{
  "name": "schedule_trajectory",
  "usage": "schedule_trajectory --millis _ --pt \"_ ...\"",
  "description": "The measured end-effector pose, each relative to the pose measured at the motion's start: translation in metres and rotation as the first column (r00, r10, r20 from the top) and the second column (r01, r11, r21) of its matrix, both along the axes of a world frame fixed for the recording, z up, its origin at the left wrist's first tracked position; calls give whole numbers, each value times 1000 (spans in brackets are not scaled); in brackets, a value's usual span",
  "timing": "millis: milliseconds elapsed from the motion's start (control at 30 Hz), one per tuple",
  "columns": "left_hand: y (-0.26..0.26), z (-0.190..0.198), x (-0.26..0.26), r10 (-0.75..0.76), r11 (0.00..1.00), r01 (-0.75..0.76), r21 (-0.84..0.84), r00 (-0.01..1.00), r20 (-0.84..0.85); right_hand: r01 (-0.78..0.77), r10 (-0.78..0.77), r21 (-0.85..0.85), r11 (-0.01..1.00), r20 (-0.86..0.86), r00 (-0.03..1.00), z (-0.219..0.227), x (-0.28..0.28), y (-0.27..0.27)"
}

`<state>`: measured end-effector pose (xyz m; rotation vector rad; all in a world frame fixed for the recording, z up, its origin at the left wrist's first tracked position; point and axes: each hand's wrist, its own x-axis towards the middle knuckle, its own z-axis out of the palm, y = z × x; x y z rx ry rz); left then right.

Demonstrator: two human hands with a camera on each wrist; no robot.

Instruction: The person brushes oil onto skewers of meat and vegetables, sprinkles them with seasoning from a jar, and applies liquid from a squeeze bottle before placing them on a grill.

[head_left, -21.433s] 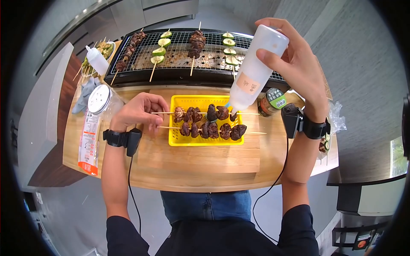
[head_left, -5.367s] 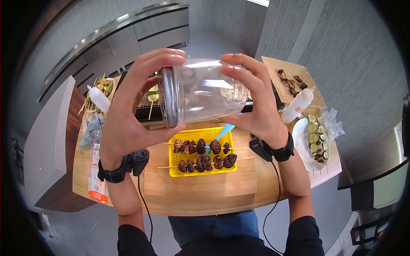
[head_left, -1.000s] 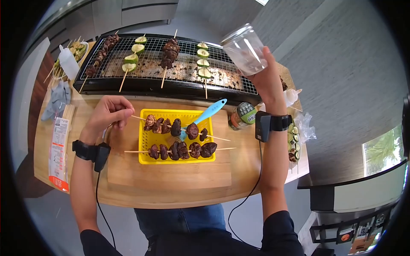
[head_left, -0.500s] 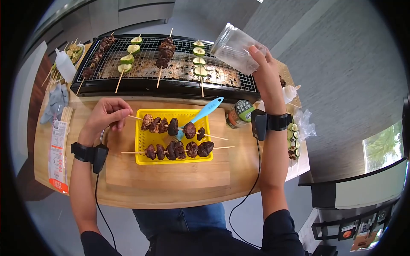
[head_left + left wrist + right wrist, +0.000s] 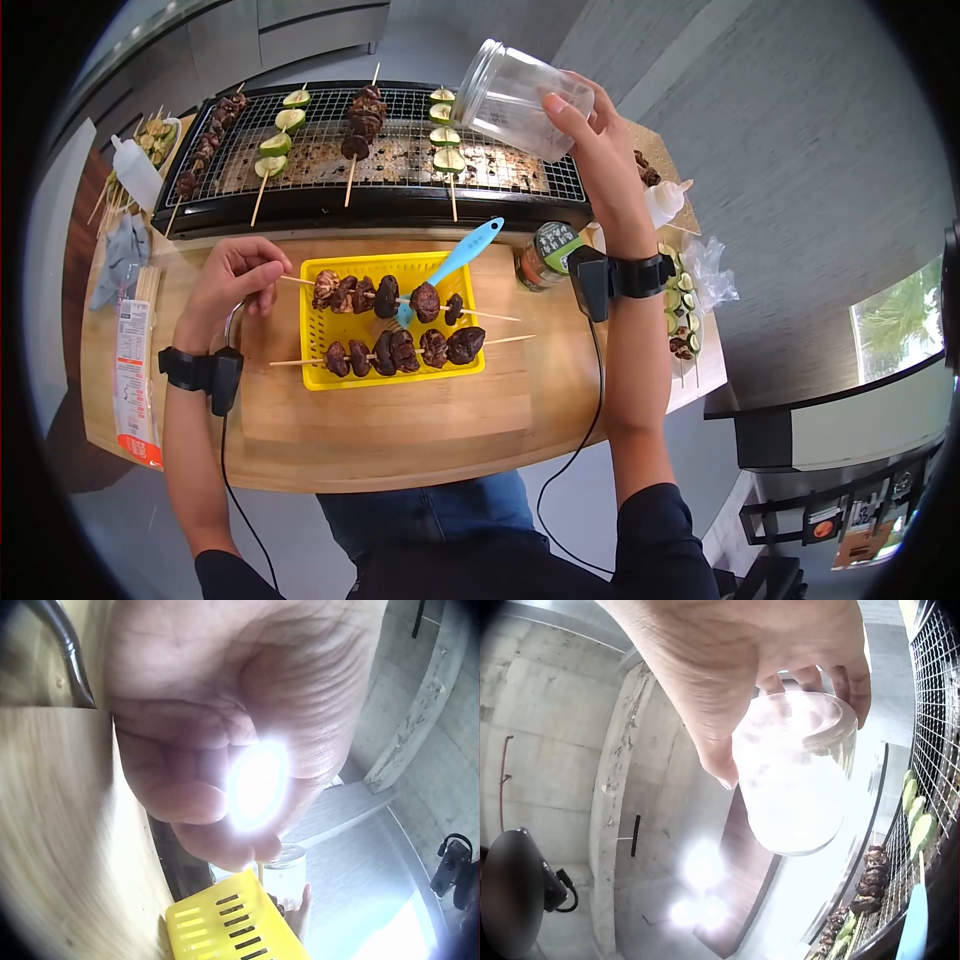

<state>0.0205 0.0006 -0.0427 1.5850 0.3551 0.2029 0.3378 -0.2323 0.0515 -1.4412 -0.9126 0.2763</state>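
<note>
My left hand (image 5: pixel 232 283) pinches the bare end of the upper mushroom skewer (image 5: pixel 386 297), which lies across a yellow basket (image 5: pixel 315 372). A second mushroom skewer (image 5: pixel 402 352) rests along the basket's near side. My right hand (image 5: pixel 600 150) grips a clear jar (image 5: pixel 522 100) around its base. The jar is tilted, its rimmed end toward the left, held above the grill's right part. In the right wrist view the jar (image 5: pixel 799 776) is washed out by glare. A blue-handled brush (image 5: pixel 465 255) leans in the basket, its head partly behind the upper skewer.
A black grill (image 5: pixel 330 215) with mushroom and green slice skewers spans the back. A green-labelled jar (image 5: pixel 547 255) stands right of the basket, a white squeeze bottle (image 5: pixel 665 203) beyond it. At left lie a grey cloth (image 5: pixel 122 262) and a skewer packet (image 5: pixel 135 380).
The squeeze bottle was set down, and both hands then held the jar. Lately the right hand has swung the jar left over the grill while the left keeps pinching the skewer.
</note>
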Motion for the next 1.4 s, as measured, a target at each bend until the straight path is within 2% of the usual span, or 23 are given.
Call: schedule_trajectory --millis 200,300,367,700,900,967,1000,1067,1300,1400 --pt "0 0 0 -4 1000 4 12 1000 7 -16 17 -22 1000 18 1000 1 -1 -1" --pt "2 -1 1 -22 999 22 24 1000 15 -8 9 -7 1000 102 995 1 -2 -1" --pt "2 -1 1 -17 999 17 30 1000 12 48 -41 -24 999 252 967 1 0 -1" --pt "1 -4 0 -5 1000 4 28 1000 31 93 -91 12 996 383 919 6 -4 -3" --pt "1 -1 0 -8 1000 8 11 1000 19 132 -126 3 991 325 937 8 -6 -4" --pt "-1 1 -1 0 1000 0 22 1000 2 83 -96 80 993 168 981 6 -4 -2" --pt "-1 1 -1 4 1000 -4 22 1000 4 79 -92 80 994 170 981 5 -3 -2" --pt "-1 2 -1 -1 1000 1 4 1000 0 97 -96 0 995 191 977 4 -3 -3" --pt "-2 3 -1 0 1000 1 -4 1000 6 65 -63 -9 998 112 992 6 -8 -2" --pt "-2 2 -1 -8 1000 8 -10 1000 -7 8 -8 -18 1000 14 1000 3 -2 -3"
